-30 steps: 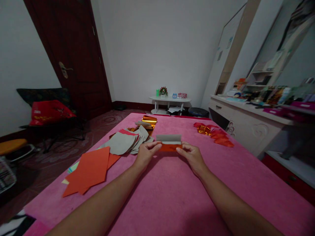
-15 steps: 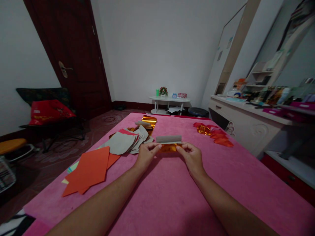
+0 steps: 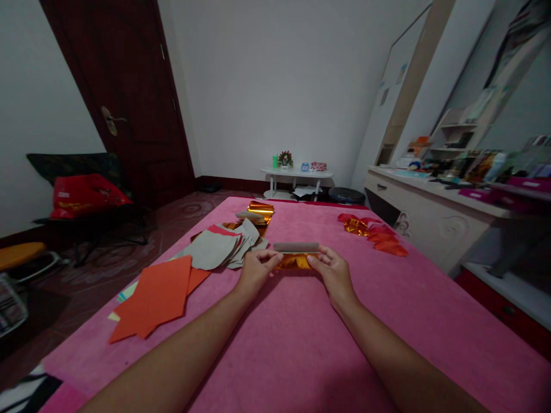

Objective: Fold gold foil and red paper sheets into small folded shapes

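Note:
Over the middle of the pink tablecloth [image 3: 301, 344], both hands pinch one folded sheet of foil paper [image 3: 295, 254], grey on its back and shiny orange-gold on its face. My left hand [image 3: 255, 271] grips its left end with thumb and fingers closed. My right hand [image 3: 330, 271] grips its right end the same way. The grey flap lies folded down towards me, almost flat, and only a narrow gold strip shows below it.
A pile of grey-backed sheets [image 3: 217, 248] and orange sheets [image 3: 157, 295] lies at the left. Gold foil pieces [image 3: 260, 209] sit further back, red and gold folded pieces [image 3: 374, 235] at the right. A white dresser [image 3: 434, 218] stands right, a dark door [image 3: 124, 97] left.
The grey flap stood up tall a second ago; both hands have folded it down towards me, so it now looks like a thin strip. The hands stayed in about the same place.

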The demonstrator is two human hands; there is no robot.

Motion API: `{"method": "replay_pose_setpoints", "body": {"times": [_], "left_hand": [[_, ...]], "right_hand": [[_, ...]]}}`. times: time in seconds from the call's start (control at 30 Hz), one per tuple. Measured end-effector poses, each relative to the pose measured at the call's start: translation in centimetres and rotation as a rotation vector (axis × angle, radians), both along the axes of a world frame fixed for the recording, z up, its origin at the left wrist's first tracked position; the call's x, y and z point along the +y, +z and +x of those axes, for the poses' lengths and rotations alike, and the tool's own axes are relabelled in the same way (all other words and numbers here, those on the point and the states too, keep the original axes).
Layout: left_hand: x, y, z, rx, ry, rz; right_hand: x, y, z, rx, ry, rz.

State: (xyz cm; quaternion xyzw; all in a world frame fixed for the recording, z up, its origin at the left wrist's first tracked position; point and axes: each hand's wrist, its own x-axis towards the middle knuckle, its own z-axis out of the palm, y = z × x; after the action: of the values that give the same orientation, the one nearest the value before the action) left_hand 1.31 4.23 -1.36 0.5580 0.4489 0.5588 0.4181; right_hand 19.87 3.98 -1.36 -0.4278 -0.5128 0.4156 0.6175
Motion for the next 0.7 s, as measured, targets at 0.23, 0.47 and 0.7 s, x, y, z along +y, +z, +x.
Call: {"method": "replay_pose_setpoints", "body": {"times": [0.23,0.47,0.7], "left_hand": [[0.1,-0.2,-0.1,-0.028,0.02,0.0],[0.3,-0.5,-0.1,-0.074,0.04,-0.03],[0.4,-0.5,-0.1,0.012,0.047,0.004]], "right_hand": [[0.1,-0.2,0.3,-0.078,0.03,-0.031],[0.0,-0.2,0.3,-0.16,0.043,-0.045],[0.0,0.4,1.2,-0.428,0.049,-0.051]]}}
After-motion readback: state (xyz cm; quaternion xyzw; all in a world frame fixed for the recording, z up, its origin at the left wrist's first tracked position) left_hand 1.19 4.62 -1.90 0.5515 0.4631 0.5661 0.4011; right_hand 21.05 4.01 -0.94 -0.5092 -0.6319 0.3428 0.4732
